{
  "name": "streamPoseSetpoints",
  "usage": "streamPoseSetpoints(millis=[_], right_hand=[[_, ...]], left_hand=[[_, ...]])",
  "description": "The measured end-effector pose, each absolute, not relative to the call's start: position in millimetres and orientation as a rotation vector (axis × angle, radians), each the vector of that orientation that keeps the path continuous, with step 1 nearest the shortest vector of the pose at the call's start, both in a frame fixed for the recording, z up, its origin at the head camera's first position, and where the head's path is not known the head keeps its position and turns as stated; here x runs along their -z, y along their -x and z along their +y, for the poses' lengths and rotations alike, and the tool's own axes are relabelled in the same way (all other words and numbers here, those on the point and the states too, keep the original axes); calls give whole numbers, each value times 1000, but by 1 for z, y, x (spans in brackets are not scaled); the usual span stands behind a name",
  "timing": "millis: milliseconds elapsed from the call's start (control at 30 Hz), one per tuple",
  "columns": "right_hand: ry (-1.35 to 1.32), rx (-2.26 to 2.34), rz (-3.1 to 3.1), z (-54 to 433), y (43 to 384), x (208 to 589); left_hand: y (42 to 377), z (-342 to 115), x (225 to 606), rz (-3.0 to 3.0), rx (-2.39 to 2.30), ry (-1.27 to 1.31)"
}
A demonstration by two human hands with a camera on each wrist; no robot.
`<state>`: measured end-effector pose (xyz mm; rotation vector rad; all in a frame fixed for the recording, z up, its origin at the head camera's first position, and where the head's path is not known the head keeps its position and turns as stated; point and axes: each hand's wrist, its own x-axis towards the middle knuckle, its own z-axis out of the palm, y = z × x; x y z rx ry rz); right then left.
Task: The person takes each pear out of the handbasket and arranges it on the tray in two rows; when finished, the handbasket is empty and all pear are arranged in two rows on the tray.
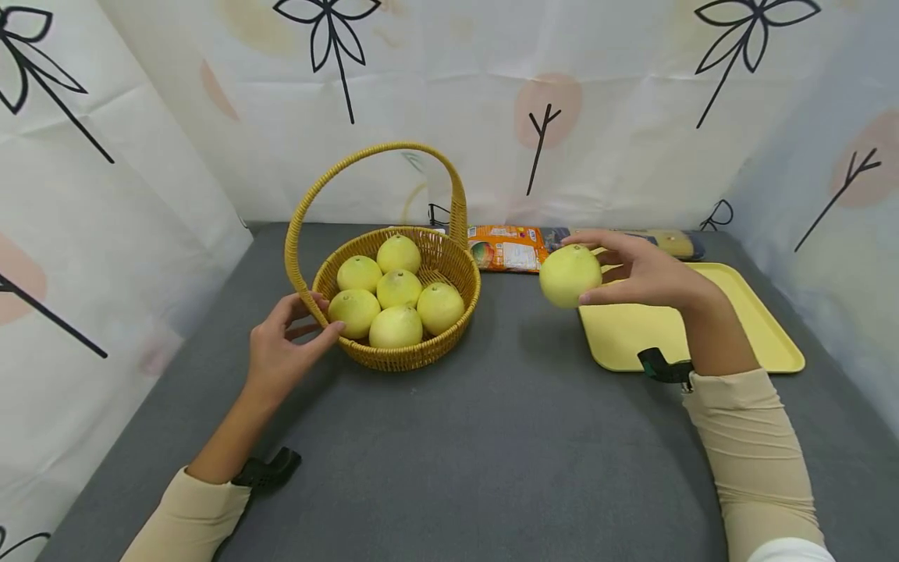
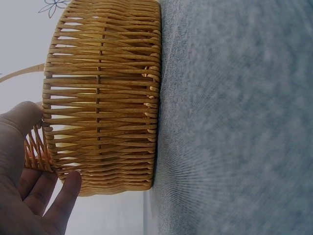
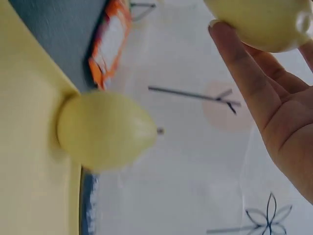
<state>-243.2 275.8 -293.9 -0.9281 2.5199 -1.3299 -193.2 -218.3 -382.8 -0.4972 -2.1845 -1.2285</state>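
Observation:
My left hand (image 1: 281, 351) grips the rim of a yellow wicker basket (image 1: 400, 359) at the left foot of its tall hoop handle (image 1: 379, 150). Several round, pale yellow-green fruits (image 1: 398, 289) lie inside it. In the left wrist view the thumb is at the rim, with fingertips (image 2: 72, 181) against the woven side. Over the left edge of a yellow tray (image 1: 632, 343), my right hand (image 1: 653, 273) holds one such fruit (image 1: 570, 275) between thumb and fingers. Another fruit (image 3: 105, 129), with a short stem, rests on the tray in the right wrist view; the hand hides it in the head view.
An orange packet (image 1: 507, 248) lies at the table's back edge, right of the basket. Beside it, a yellowish packet (image 1: 670, 243) lies behind the tray. Patterned cloth (image 1: 477, 101) hangs behind and at both sides of the grey table (image 1: 463, 453).

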Motion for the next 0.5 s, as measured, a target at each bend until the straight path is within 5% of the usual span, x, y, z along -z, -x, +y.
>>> streamPoseSetpoints(millis=[500], right_hand=[[555, 1275, 2779, 352, 244, 293]], left_hand=[[194, -219, 383, -2181, 1242, 499]])
